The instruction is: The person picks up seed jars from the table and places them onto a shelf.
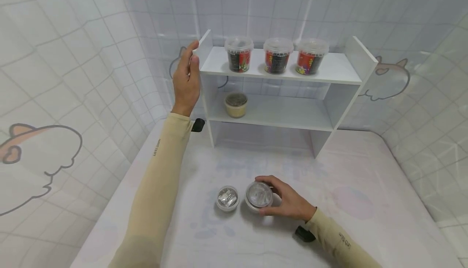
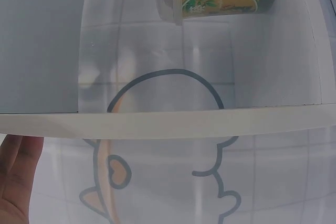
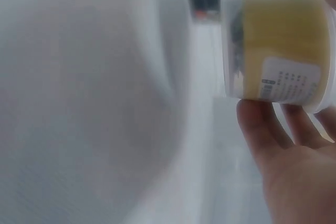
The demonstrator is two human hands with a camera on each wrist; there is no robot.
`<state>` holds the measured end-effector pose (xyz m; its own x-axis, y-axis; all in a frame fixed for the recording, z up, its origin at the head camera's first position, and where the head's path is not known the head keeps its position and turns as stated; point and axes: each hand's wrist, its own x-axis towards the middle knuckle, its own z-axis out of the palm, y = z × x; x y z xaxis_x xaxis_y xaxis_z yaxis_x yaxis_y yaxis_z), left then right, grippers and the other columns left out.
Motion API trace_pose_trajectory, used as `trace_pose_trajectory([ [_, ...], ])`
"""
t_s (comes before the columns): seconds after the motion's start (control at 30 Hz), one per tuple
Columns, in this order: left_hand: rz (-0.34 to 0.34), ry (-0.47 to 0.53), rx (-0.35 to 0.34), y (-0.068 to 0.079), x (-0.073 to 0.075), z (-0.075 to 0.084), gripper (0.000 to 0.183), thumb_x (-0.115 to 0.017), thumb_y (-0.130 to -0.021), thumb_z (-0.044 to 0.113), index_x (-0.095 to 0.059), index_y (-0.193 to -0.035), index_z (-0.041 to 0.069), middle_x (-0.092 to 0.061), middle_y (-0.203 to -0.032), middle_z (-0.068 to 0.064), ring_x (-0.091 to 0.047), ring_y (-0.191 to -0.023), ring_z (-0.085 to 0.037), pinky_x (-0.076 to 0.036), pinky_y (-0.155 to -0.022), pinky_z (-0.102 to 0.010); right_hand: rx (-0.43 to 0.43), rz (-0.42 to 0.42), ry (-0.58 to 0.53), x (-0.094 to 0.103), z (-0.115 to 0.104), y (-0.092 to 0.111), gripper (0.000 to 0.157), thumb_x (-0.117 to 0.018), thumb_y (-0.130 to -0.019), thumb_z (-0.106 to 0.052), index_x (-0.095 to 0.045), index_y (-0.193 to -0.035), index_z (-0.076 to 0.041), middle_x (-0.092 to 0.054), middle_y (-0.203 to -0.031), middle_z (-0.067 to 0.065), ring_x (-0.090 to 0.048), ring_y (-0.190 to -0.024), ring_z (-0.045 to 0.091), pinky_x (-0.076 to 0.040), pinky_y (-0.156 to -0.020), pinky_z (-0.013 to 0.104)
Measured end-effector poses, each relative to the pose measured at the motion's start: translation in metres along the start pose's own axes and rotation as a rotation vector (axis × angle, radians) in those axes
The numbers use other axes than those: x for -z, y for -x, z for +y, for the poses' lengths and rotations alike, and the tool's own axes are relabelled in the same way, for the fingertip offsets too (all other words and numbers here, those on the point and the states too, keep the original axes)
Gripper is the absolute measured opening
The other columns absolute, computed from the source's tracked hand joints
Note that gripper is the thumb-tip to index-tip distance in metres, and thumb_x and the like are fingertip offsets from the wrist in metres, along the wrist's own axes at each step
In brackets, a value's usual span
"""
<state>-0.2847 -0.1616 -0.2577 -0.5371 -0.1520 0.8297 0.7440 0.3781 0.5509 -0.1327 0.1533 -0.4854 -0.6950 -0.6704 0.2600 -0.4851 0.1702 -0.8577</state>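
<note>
In the head view my right hand (image 1: 289, 201) grips a round lidded plastic tub (image 1: 258, 195), thumb on the near side and fingers on the far side. The right wrist view shows this tub (image 3: 283, 45) with a yellow band and a white printed label. Just to its left stands a smaller round tub (image 1: 227, 198) with shiny silvery contents under its lid. My left hand (image 1: 187, 83) is raised against the left side panel of the white shelf (image 1: 281, 113), fingers straight. The left wrist view catches only part of this hand (image 2: 18, 177) beside the white panel edge.
Three clear-lidded cups with red and black labels, such as the middle cup (image 1: 278, 56), line the top shelf. A yellow-banded tub (image 1: 236, 105) sits at the left of the middle shelf. A tiled-pattern sheet (image 1: 73, 48) surrounds the white-covered table (image 1: 351, 170).
</note>
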Motion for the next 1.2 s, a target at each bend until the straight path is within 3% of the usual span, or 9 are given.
trace_pose_trajectory([
  [0.17, -0.001, 0.006, 0.0, 0.0, 0.001, 0.001, 0.038, -0.047, -0.108, 0.006, -0.054, -0.145, 0.001, -0.041, -0.08, 0.004, -0.029, -0.062, -0.004, -0.029, -0.068, -0.025, 0.008, 0.037, -0.002, 0.008, -0.002, -0.005, 0.083, -0.089, -0.081, -0.025, -0.045, -0.15, -0.016, -0.052, -0.145, 0.004, -0.055, -0.124, 0.021, -0.047, -0.103, 0.039],
  [0.37, -0.013, 0.008, -0.011, -0.001, 0.002, 0.0, 0.039, -0.048, -0.108, 0.005, -0.053, -0.146, 0.001, -0.035, -0.073, 0.003, -0.025, -0.06, -0.003, -0.026, -0.065, -0.025, -0.011, 0.071, -0.012, 0.02, -0.006, -0.009, 0.081, -0.087, -0.083, -0.023, -0.044, -0.151, -0.021, -0.05, -0.147, 0.003, -0.052, -0.127, 0.021, -0.045, -0.105, 0.036],
  [0.6, -0.008, 0.018, -0.057, -0.003, 0.0, -0.001, 0.038, -0.048, -0.107, 0.002, -0.052, -0.144, -0.004, -0.039, -0.08, -0.001, -0.023, -0.061, -0.002, -0.026, -0.065, -0.025, -0.027, 0.116, -0.013, 0.035, -0.015, -0.013, 0.081, -0.087, -0.083, -0.019, -0.044, -0.151, -0.023, -0.049, -0.148, 0.001, -0.051, -0.129, 0.021, -0.043, -0.106, 0.034],
  [0.7, -0.009, 0.012, -0.016, -0.002, 0.001, 0.001, 0.039, -0.048, -0.107, 0.003, -0.052, -0.145, -0.001, -0.061, -0.101, -0.005, -0.028, -0.063, -0.003, -0.03, -0.07, -0.025, -0.018, 0.131, -0.018, 0.041, -0.017, -0.014, 0.081, -0.087, -0.083, -0.017, -0.044, -0.151, -0.021, -0.05, -0.148, 0.004, -0.052, -0.128, 0.021, -0.043, -0.106, 0.033],
  [0.8, -0.017, 0.004, 0.029, -0.001, 0.001, 0.004, 0.04, -0.048, -0.108, 0.005, -0.051, -0.147, 0.001, -0.061, -0.138, -0.005, -0.032, -0.067, -0.004, -0.032, -0.074, -0.025, -0.014, 0.145, -0.026, 0.046, -0.02, -0.016, 0.081, -0.087, -0.083, -0.014, -0.043, -0.152, -0.018, -0.05, -0.147, 0.008, -0.053, -0.127, 0.022, -0.043, -0.106, 0.031],
  [0.83, -0.019, 0.006, 0.038, -0.001, 0.001, 0.004, 0.04, -0.048, -0.108, 0.005, -0.051, -0.148, 0.002, -0.056, -0.147, -0.004, -0.036, -0.071, -0.003, -0.033, -0.076, -0.025, -0.015, 0.15, -0.027, 0.047, -0.021, -0.016, 0.081, -0.086, -0.084, -0.014, -0.043, -0.152, -0.016, -0.049, -0.148, 0.008, -0.053, -0.127, 0.022, -0.042, -0.106, 0.03],
  [0.93, -0.028, 0.011, 0.04, -0.002, 0.002, 0.006, 0.04, -0.047, -0.108, 0.006, -0.05, -0.148, 0.001, -0.054, -0.149, -0.004, -0.047, -0.088, -0.003, -0.037, -0.083, -0.023, -0.022, 0.164, -0.027, 0.05, -0.023, -0.018, 0.081, -0.085, -0.084, -0.012, -0.042, -0.153, -0.014, -0.049, -0.149, 0.006, -0.052, -0.127, 0.022, -0.042, -0.106, 0.028],
  [1.03, -0.035, 0.013, 0.03, -0.003, 0.003, 0.006, 0.04, -0.047, -0.108, 0.005, -0.05, -0.147, -0.001, -0.053, -0.15, -0.006, -0.052, -0.115, -0.011, -0.039, -0.093, -0.022, -0.021, 0.174, -0.038, 0.052, -0.023, -0.021, 0.081, -0.084, -0.085, -0.01, -0.041, -0.153, -0.011, -0.048, -0.149, 0.006, -0.051, -0.128, 0.023, -0.041, -0.106, 0.028],
  [1.2, -0.052, -0.017, 0.009, -0.005, 0.004, 0.005, 0.04, -0.048, -0.107, 0.005, -0.05, -0.147, -0.001, -0.052, -0.15, -0.008, -0.054, -0.126, -0.019, -0.042, -0.098, -0.024, -0.02, 0.191, -0.062, 0.058, -0.027, -0.028, 0.081, -0.084, -0.084, -0.006, -0.041, -0.153, -0.013, -0.049, -0.148, 0.008, -0.051, -0.129, 0.024, -0.039, -0.108, 0.028],
])
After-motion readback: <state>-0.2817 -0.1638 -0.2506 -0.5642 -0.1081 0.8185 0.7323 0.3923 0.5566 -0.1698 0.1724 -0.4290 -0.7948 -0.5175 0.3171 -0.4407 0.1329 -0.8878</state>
